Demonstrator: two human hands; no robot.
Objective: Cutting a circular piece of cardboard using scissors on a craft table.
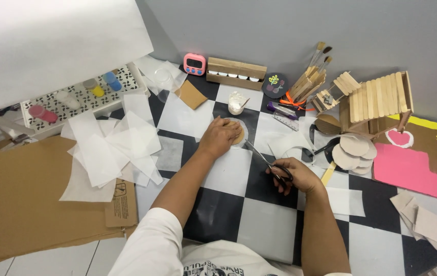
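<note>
The left hand [219, 136] presses flat on a cardboard disc [238, 135] — the right hand [292, 175] holds scissors [266, 161] beside it. White paper sheets [108, 151] lie nearby.

At the far edge of my surface [259, 225], against the grey wall, stands a small pink timer [194, 64] with rounded corners and a dark rectangular screen. Just beside it on the right lies a long, low cardboard box [236, 73] holding a row of white-capped pots. To my left, a flattened brown carton [34, 199] lies spread out, with a dark printed label [120, 190] near its right edge.
</note>
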